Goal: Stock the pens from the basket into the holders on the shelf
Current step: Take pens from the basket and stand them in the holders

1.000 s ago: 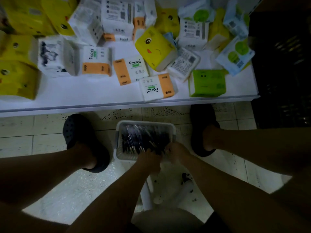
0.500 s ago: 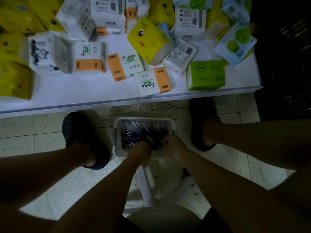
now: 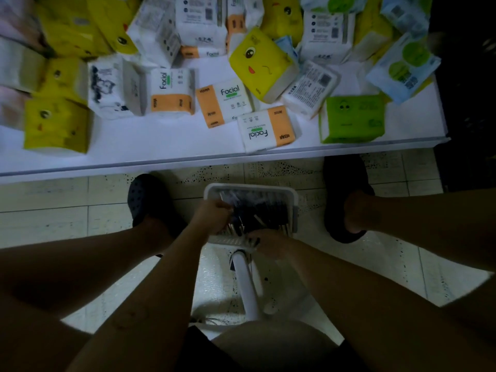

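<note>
Head view, looking down: a white basket (image 3: 268, 187) sits on the tiled floor (image 3: 53, 200) between a person's dark shoes (image 3: 146, 200), heaped with slim dark pens (image 3: 265, 210). The left hand (image 3: 212, 216) reaches in, fingers curled round a bunch of pens. The right hand (image 3: 268, 244) is at the near rim, its grip indistinct. Tissue packs (image 3: 222, 102) crowd the white shelf (image 3: 161, 149) beyond.
</note>
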Available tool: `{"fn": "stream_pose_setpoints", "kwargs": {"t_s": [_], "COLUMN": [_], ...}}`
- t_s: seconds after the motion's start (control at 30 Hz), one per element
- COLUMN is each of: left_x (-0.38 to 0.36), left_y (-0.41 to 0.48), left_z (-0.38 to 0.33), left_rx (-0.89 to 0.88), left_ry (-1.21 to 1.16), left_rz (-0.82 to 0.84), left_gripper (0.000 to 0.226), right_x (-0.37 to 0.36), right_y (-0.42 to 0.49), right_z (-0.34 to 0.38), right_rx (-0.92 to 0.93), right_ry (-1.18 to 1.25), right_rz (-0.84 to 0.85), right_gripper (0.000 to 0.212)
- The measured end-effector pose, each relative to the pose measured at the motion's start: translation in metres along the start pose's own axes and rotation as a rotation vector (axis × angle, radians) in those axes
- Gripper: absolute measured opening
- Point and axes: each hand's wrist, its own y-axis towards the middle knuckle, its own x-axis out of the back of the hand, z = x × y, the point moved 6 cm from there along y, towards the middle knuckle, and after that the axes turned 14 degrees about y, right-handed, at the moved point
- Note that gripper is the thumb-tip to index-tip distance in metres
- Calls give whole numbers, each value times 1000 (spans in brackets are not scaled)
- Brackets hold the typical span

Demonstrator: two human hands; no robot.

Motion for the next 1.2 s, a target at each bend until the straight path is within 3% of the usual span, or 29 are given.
{"fn": "stream_pose_setpoints", "kwargs": {"t_s": [0.1,0.2,0.47,0.6,0.83,0.93,1.0,1.1,1.2], "left_x": [-21,-39,-31,-29,-28,-20,-14,-1,14], "left_y": [-13,-24,-18,-13,-26,-37,-46,-62,-85], "left_z": [19,32,32,27,-1,-15,-22,-35,-54], "left_rx": [139,248,274,183,43,-45,-102,-188,-328], "left_ry": [-84,-150,-166,-169,-157,-174,-193,-279,-343], "left_rz": [135,242,168,97,103,68,38,-32,-70], "left_gripper": [15,23,20,28,18,16,19,40,70], "right_x": [-8,-9,-5,13,50,55,56,60,66], "right_y": [6,7,8,10,-28,-43,-55,-72,-96], "right_z": [5,2,-16,-23,-11,-1,10,24,46], "right_rx": [23,9,-267,-292,-170,-82,10,107,189], "right_ry": [-37,80,618,745,538,522,546,529,537], "right_rz": [-25,-86,-87,-195,-174,-272,-321,-385,-426], "right_gripper": [43,34,28,19,15,43,41,17,21]}}
